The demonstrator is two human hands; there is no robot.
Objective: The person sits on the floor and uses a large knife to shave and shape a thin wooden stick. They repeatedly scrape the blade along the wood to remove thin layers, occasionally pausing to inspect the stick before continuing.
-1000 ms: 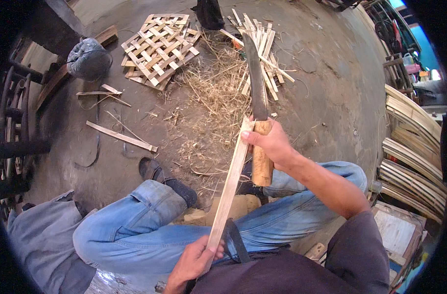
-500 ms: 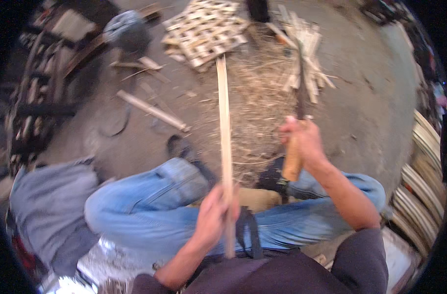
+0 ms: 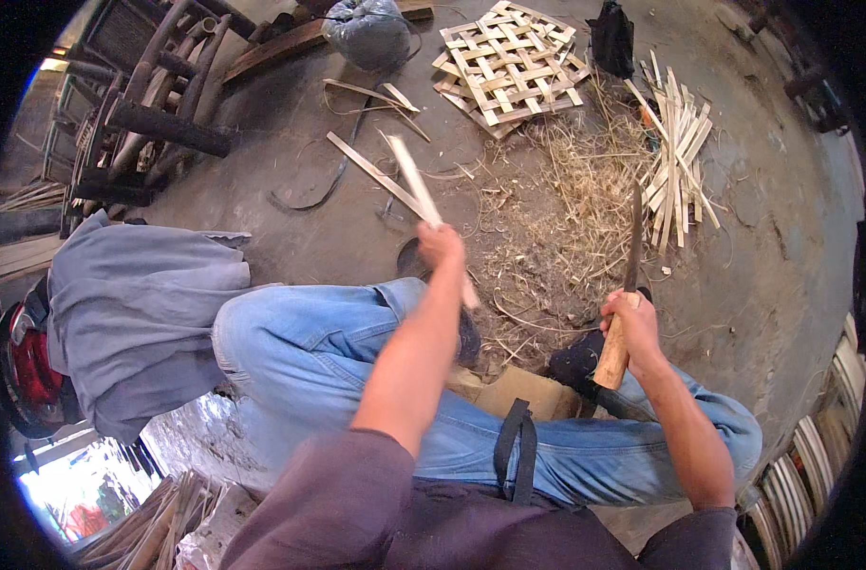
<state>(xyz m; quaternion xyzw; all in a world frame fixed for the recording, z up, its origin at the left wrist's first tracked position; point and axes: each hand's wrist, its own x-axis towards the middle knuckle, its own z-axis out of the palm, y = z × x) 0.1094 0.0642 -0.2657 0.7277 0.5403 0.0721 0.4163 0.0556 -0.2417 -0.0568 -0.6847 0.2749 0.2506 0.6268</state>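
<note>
My left hand [image 3: 441, 245] is stretched forward over the floor, its fingers closed around a pale bamboo strip [image 3: 412, 176]; slight blur softens it. Just beside that strip, a second flat strip [image 3: 362, 169] lies on the ground, its near end hidden at the hand. In my right hand [image 3: 639, 328] is a knife, gripped by its thick wooden handle [image 3: 613, 351], with the long dark blade [image 3: 634, 237] pointing away from me. Beyond the blade lies a loose pile of cut strips [image 3: 678, 161].
Woven lattice panels [image 3: 509, 66] lie stacked at the far middle, beside a black bag [image 3: 611, 38]. Shavings [image 3: 585, 204] litter the floor. A filled plastic bag [image 3: 367, 33] and dark bamboo furniture [image 3: 167, 123] stand far left; grey cloth [image 3: 148, 313] hangs nearer. Curved bundles [image 3: 803, 475] sit right.
My left hand has swung from my lap forward and left, carrying the strip away from my body. The right hand keeps the knife. The view has turned left.
</note>
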